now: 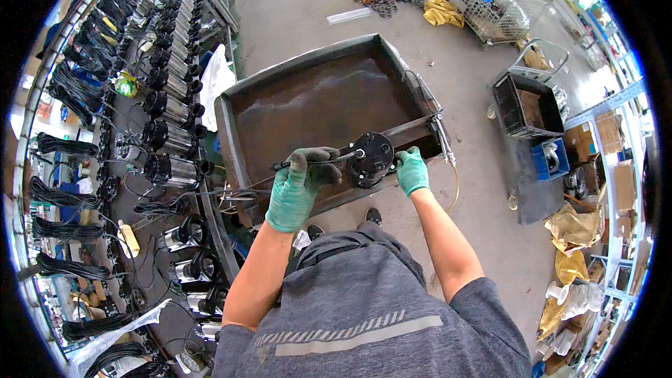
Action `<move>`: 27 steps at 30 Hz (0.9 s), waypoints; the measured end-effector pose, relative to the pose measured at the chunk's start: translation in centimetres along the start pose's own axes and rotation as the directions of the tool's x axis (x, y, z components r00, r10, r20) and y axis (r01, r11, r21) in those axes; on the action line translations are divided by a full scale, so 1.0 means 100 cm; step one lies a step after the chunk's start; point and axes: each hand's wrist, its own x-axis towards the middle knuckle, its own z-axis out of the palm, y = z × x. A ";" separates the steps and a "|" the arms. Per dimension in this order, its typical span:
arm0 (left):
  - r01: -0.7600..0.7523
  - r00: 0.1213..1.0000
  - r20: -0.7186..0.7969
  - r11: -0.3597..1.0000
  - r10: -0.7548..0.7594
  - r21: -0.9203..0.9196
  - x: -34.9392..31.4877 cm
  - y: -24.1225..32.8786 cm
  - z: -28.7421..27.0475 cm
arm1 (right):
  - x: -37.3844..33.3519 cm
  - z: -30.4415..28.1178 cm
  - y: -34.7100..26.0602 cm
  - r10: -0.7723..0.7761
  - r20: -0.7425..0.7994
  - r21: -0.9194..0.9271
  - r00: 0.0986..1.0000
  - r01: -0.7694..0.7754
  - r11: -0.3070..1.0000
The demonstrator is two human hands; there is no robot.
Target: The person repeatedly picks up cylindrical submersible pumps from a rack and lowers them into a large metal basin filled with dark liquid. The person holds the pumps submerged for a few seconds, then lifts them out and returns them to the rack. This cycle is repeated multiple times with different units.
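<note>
A black round-topped pump stands at the near edge of a rectangular metal tank with a rusty brown inside. My right hand, in a green glove, grips the pump's right side, its fingertips partly hidden against it. On the left, my gloved left hand has its dark palm side showing. A black cable leads from the pump's top into this hand, between thumb and fingers. The cable's dark end pokes out left of the thumb.
To my left, a long bench holds rows of steel-bodied pumps and coiled black cables. A metal rod with a thin hose lies along the tank's right rim. Farther right stand a cart with a black crate, a blue bin and shelving.
</note>
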 end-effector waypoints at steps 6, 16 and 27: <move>-0.003 1.000 0.004 0.999 0.003 0.032 -0.001 -0.005 -0.004 | -0.002 0.005 0.000 -0.025 -0.059 0.027 0.998 0.026 0.999; 0.015 1.000 0.013 0.999 -0.016 0.043 -0.001 -0.007 0.000 | 0.001 0.013 0.010 0.007 -0.008 -0.025 1.000 -0.007 1.000; -0.015 1.000 0.021 0.998 0.014 0.056 -0.003 -0.012 -0.006 | 0.002 0.014 0.007 -0.001 -0.002 -0.019 1.000 0.001 1.000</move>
